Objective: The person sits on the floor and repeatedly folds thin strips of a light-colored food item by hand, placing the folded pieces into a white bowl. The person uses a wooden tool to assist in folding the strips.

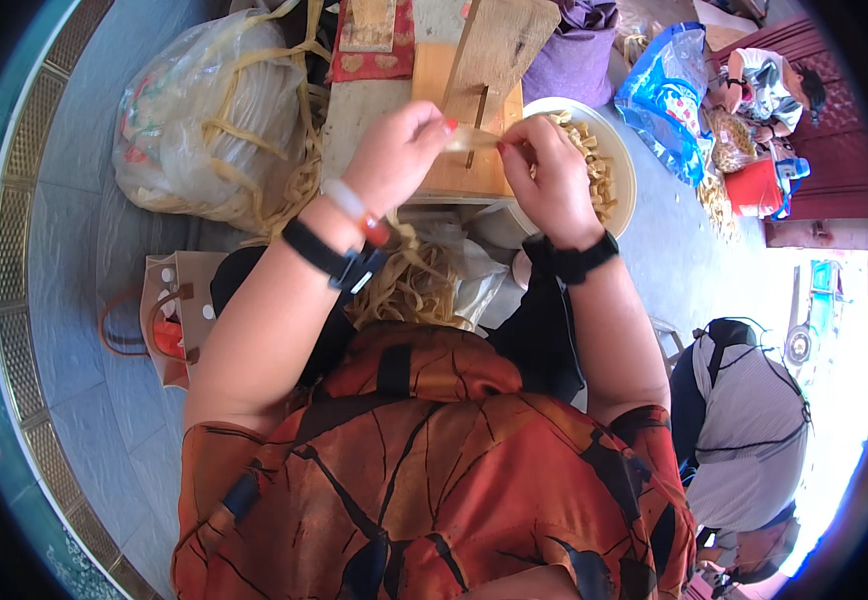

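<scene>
My left hand point(401, 154) pinches one end of a short, pale tan strip point(473, 140), blurred by motion. At its other end are the fingertips of my right hand point(550, 176). The strip is stretched between both hands above a wooden base board point(441, 169). A slanted wooden plank point(505, 45) rises behind it, with a thin dark upright piece point(482, 105) at its lower end. Just beyond my right hand stands a white basin point(626, 176) holding many small knotted tan pieces point(580, 135). Long loose strips point(411, 285) lie in a plastic bag below my hands.
A large clear plastic bag point(178, 127) with tan strips draped over it stands at left, near a beige handbag point(171, 315). A purple sack point(572, 52) and a blue bag point(659, 97) are beyond the basin. Two other people point(764, 90) point(749, 435) work at right.
</scene>
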Tool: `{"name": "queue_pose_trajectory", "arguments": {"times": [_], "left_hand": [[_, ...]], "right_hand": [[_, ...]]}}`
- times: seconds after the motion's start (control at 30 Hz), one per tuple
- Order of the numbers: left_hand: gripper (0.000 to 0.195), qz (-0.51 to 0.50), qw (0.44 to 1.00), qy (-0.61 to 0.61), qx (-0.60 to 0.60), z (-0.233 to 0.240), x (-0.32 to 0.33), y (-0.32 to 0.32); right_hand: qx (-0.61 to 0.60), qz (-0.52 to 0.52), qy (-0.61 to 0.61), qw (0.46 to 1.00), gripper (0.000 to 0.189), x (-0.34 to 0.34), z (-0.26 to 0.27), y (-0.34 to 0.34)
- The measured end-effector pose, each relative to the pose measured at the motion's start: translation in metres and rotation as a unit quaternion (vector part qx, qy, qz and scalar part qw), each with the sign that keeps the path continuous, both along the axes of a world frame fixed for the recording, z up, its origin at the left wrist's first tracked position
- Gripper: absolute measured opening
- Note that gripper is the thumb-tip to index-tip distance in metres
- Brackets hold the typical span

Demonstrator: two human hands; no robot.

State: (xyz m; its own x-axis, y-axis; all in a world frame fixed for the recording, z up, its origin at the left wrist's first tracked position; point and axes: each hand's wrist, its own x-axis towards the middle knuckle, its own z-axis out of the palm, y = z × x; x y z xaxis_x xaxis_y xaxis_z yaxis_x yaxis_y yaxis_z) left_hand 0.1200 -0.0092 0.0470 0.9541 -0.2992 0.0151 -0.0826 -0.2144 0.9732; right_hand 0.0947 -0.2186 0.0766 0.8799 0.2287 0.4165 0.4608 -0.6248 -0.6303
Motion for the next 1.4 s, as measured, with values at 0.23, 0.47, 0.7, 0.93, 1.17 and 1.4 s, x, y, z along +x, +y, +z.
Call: {"name": "queue_pose_trajectory", "arguments": {"times": [0.23,0.47,0.7,0.93,1.17,1.4], "left_hand": [[0.017,0.016,0.994,-0.028,0.109,-0.009,-0.020,0.008],[0.022,-0.220,0.910,0.291,-0.195,-0.018,-0.075,0.006],[0.021,-0.129,0.850,0.255,-0.442,-0.023,-0.089,0.024],[0.009,-0.228,0.951,-0.133,0.163,-0.036,-0.107,0.006],[0.015,-0.228,0.884,0.325,-0.247,-0.031,-0.108,-0.001],[0.024,-0.155,0.935,-0.300,0.109,-0.025,-0.112,-0.006]], "right_hand": [[-0.214,-0.078,-0.145,0.963,0.029,-0.003,-0.022,-0.045],[-0.105,0.115,-0.099,0.983,0.027,-0.071,-0.016,-0.007],[0.051,0.249,0.007,0.967,0.030,-0.099,-0.028,0.018],[-0.045,0.178,-0.017,0.983,0.019,-0.110,-0.044,0.017],[0.372,0.035,0.341,0.863,0.012,-0.109,-0.066,0.013],[0.471,0.101,0.522,0.704,0.013,-0.102,-0.071,-0.008]]}}
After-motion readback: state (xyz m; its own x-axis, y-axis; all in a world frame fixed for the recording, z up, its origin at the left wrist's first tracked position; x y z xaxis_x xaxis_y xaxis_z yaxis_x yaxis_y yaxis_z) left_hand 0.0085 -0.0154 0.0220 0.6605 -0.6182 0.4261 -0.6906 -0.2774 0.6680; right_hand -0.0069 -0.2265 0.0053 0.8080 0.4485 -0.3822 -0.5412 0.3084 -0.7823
